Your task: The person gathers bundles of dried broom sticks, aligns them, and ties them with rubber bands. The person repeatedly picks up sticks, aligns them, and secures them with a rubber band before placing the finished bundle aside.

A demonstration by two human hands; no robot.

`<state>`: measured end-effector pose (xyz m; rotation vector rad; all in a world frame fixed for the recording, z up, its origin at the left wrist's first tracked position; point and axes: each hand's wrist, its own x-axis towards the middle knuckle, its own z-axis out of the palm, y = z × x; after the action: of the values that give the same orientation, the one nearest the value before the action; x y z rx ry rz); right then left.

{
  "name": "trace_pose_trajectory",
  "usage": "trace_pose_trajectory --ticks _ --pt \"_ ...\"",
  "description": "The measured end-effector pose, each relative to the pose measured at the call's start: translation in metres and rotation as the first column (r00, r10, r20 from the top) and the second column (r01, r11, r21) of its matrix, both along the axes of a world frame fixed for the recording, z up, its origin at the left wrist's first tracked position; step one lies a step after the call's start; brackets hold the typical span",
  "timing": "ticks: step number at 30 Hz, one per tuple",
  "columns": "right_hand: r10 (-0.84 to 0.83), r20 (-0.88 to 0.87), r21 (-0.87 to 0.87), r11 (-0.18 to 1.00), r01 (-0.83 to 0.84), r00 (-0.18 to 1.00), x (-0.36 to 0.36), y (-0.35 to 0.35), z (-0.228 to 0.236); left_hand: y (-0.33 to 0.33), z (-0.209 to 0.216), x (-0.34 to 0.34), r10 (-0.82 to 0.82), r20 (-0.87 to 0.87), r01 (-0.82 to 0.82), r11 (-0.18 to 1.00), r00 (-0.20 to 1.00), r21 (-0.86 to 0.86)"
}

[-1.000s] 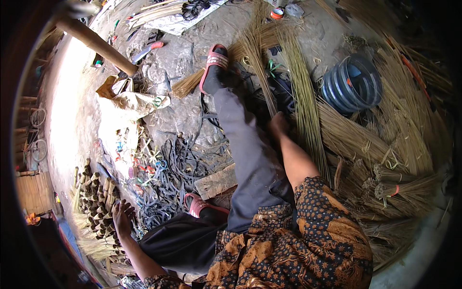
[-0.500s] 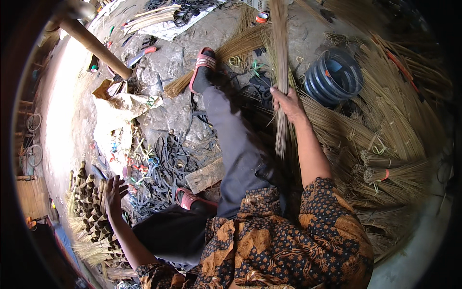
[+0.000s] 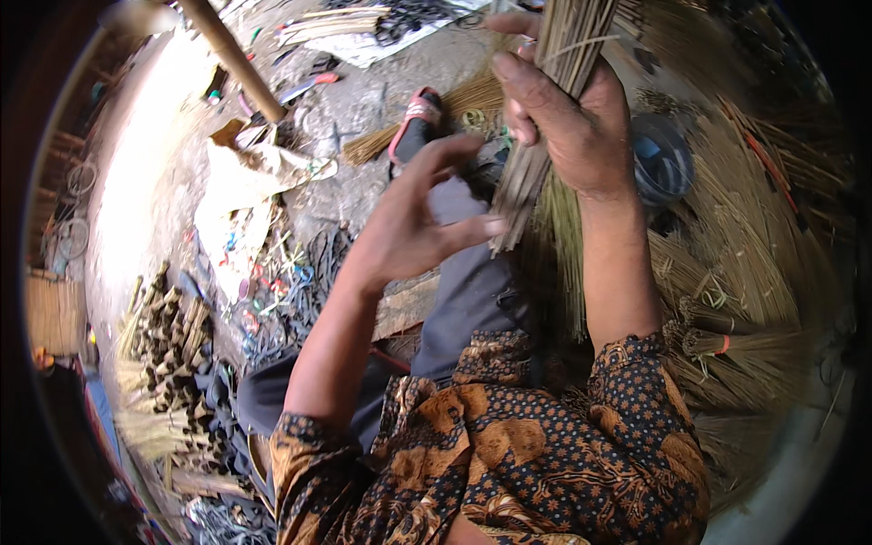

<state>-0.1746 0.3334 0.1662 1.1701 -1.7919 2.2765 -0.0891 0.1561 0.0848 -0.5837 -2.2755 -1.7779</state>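
A tied bundle of thin brown sticks (image 3: 520,191) is gripped in my right hand (image 3: 581,127), raised in front of me and tilted, with its upper part past the picture's top edge. A pale strip circles it above my thumb. Fingers apart, my left hand (image 3: 404,213) is beside the bundle's lower end, its thumb tip close to the sticks; whether it touches them I cannot tell. Greenish thin stalks (image 3: 565,245) hang behind the bundle, between my leg and right forearm.
Heaps of long stalks (image 3: 740,245) and tied bundles (image 3: 731,343) lie at right beside a dark bucket (image 3: 661,163). At left are stacked bundles (image 3: 168,341) and dark strips (image 3: 318,263). A knife (image 3: 309,86) lies near a leaning pole (image 3: 234,62). My sandalled foot (image 3: 418,123) is ahead.
My right hand has come up closer with a bundle, now showing its tied part. My left hand has moved from the left side over to the bundle's lower end.
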Motion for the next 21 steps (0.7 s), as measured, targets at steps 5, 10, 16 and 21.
trace_pose_trajectory --ticks 5,10,16,21 --pt "0.266 0.03 -0.132 0.956 -0.26 0.963 0.029 -0.068 -0.013 -0.012 -0.014 0.008 0.032 0.162 -0.037 0.999 0.986 0.025" --pt "0.1 0.074 0.022 0.995 -0.102 0.992 0.052 -0.103 -0.073 -0.03 -0.098 0.062 0.206 0.493 -0.251 0.968 0.845 0.026" --pt "0.048 0.274 0.356 0.923 -0.148 0.961 0.103 -0.134 -0.19 -0.036 -0.183 0.087 0.444 0.14 -0.459 0.882 0.885 0.106" --pt "0.049 0.204 0.352 0.928 -0.12 0.978 0.1 -0.142 -0.201 -0.038 -0.186 0.087 0.519 0.139 -0.528 0.848 0.844 0.041"
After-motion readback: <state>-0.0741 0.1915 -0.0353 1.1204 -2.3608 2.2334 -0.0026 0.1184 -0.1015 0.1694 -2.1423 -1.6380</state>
